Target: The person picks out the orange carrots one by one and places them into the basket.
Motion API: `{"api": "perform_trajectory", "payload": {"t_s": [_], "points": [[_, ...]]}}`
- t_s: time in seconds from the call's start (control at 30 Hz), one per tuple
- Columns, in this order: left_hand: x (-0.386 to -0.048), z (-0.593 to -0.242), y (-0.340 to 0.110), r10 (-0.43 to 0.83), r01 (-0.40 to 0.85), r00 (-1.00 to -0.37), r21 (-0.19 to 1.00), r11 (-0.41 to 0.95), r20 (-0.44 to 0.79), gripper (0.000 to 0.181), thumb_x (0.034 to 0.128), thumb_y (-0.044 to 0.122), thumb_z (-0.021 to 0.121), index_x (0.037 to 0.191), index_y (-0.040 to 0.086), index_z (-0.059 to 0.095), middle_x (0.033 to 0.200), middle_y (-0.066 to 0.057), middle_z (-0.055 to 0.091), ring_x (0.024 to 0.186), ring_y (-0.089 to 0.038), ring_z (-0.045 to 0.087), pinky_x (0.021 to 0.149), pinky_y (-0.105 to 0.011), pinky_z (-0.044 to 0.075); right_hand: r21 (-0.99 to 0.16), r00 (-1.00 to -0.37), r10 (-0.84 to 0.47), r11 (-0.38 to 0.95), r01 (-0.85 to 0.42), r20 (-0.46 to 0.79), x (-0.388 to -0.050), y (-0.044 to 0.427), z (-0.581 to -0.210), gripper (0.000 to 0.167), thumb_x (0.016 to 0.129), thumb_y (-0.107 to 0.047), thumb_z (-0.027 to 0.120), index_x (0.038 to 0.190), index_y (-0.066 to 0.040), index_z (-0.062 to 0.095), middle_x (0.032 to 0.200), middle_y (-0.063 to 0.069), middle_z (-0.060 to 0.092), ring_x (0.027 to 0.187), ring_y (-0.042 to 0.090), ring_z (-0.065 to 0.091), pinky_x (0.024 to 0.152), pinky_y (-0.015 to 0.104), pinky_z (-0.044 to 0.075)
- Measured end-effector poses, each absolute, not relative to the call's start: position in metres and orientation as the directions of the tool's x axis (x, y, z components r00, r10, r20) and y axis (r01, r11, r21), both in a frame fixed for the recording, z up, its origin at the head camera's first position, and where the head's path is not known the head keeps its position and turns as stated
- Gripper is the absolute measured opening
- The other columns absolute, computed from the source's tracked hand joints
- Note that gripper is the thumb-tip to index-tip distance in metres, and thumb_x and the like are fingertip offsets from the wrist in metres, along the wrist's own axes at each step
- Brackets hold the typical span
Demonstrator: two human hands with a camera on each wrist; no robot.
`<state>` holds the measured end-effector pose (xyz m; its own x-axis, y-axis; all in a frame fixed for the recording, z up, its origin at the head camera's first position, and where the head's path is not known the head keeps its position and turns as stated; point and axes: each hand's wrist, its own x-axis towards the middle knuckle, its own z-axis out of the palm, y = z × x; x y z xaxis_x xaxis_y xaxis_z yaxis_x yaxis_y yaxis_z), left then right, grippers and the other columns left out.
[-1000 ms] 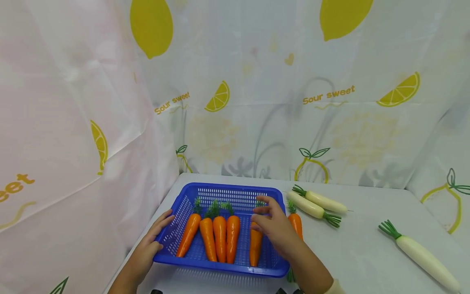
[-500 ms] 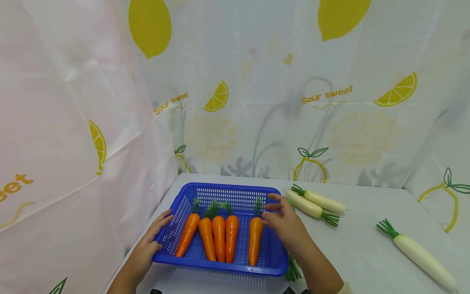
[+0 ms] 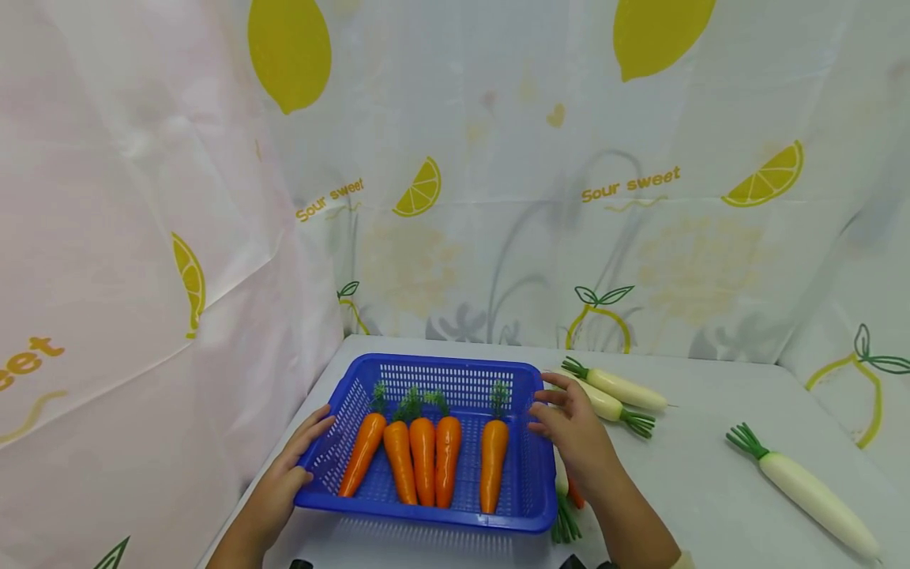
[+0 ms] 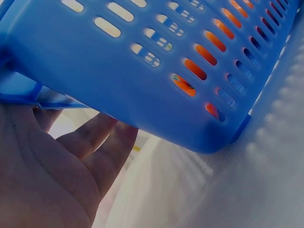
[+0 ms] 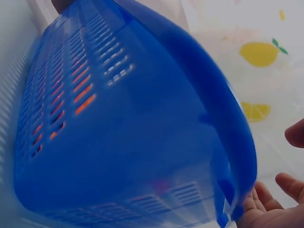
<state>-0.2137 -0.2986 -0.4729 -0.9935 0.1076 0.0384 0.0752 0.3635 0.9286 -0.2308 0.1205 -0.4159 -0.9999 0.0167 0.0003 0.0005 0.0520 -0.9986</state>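
A blue plastic basket stands on the white table with several orange carrots inside, green tops to the back. One carrot lies apart toward the basket's right side. My left hand grips the basket's left rim; in the left wrist view, the fingers reach along the rim's underside. At the right rim is my right hand, its fingers loosely bent over the edge. The right wrist view shows the right hand beside the rim with the fingertips spread and nothing held.
Two white radishes lie behind my right hand, and another radish lies at the far right. Green stalks and a bit of orange show beside the basket's right wall, partly hidden. A lemon-printed curtain encloses the table.
My right hand has moved right, off the lone carrot and out to the basket's right rim, uncovering that carrot. My left hand stays on the left rim.
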Motion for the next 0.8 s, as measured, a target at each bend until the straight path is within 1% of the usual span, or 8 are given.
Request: {"api": "perform_trajectory", "payload": {"t_s": [0.1, 0.2, 0.37, 0.47, 0.6, 0.8], "points": [[-0.214, -0.473, -0.299, 0.107, 0.07, -0.994, 0.931, 0.359, 0.034, 0.084, 0.0767, -0.009, 0.045, 0.159, 0.01, 0.043, 0.177, -0.005, 0.011, 0.161, -0.046, -0.003, 0.114, -0.084, 0.009, -0.999, -1.0, 0.017, 0.04, 0.0, 0.001, -0.232, 0.126, -0.418, 0.053, 0.104, -0.014, 0.057, 0.153, -0.014, 0.04, 0.143, 0.022, 0.05, 0.121, 0.036, 0.061, 0.102, 0.041, 0.057], [-0.214, -0.473, -0.298, 0.109, 0.07, -0.993, 0.935, 0.348, 0.034, 0.084, 0.0766, -0.01, 0.045, 0.158, 0.01, 0.043, 0.177, -0.005, 0.011, 0.161, -0.045, -0.004, 0.114, -0.084, 0.007, -0.998, -1.0, 0.022, 0.056, -0.001, 0.002, -0.232, 0.13, -0.419, 0.051, 0.105, -0.014, 0.056, 0.153, -0.014, 0.04, 0.144, 0.022, 0.05, 0.123, 0.036, 0.061, 0.104, 0.042, 0.056], [-0.215, -0.474, -0.298, 0.119, 0.09, -0.992, 0.937, 0.337, 0.052, 0.084, 0.0765, -0.01, 0.044, 0.158, 0.011, 0.044, 0.177, -0.005, 0.012, 0.162, -0.044, -0.004, 0.114, -0.084, 0.004, -0.998, -0.999, 0.052, 0.064, 0.011, -0.008, -0.232, 0.136, -0.419, 0.051, 0.105, -0.012, 0.055, 0.153, -0.012, 0.04, 0.144, 0.022, 0.05, 0.118, 0.032, 0.061, 0.101, 0.037, 0.057], [-0.216, -0.474, -0.298, 0.121, 0.092, -0.991, 0.939, 0.332, 0.054, 0.084, 0.0762, -0.011, 0.044, 0.158, 0.01, 0.044, 0.177, -0.005, 0.012, 0.162, -0.044, -0.005, 0.114, -0.084, 0.003, -0.997, -0.998, 0.062, 0.073, 0.023, -0.019, -0.233, 0.141, -0.421, 0.05, 0.104, -0.013, 0.055, 0.152, -0.012, 0.041, 0.143, 0.023, 0.049, 0.116, 0.031, 0.062, 0.102, 0.041, 0.057], [-0.216, -0.474, -0.298, 0.116, 0.081, -0.992, 0.939, 0.334, 0.044, 0.084, 0.0757, -0.011, 0.044, 0.158, 0.009, 0.043, 0.177, -0.005, 0.011, 0.161, -0.046, -0.004, 0.114, -0.084, 0.005, -0.992, -0.998, 0.057, 0.119, 0.035, -0.028, -0.235, 0.147, -0.427, 0.05, 0.105, -0.017, 0.057, 0.152, -0.014, 0.041, 0.145, 0.023, 0.049, 0.12, 0.033, 0.062, 0.105, 0.046, 0.055], [-0.215, -0.472, -0.299, 0.118, 0.067, -0.992, 0.945, 0.32, 0.031, 0.085, 0.0753, -0.011, 0.043, 0.158, 0.009, 0.043, 0.177, -0.005, 0.01, 0.161, -0.045, -0.006, 0.114, -0.085, 0.003, -0.982, -0.996, 0.058, 0.171, 0.078, -0.069, -0.237, 0.156, -0.439, 0.058, 0.103, -0.023, 0.062, 0.155, -0.013, 0.04, 0.148, 0.024, 0.05, 0.125, 0.036, 0.061, 0.101, 0.044, 0.058]]}}
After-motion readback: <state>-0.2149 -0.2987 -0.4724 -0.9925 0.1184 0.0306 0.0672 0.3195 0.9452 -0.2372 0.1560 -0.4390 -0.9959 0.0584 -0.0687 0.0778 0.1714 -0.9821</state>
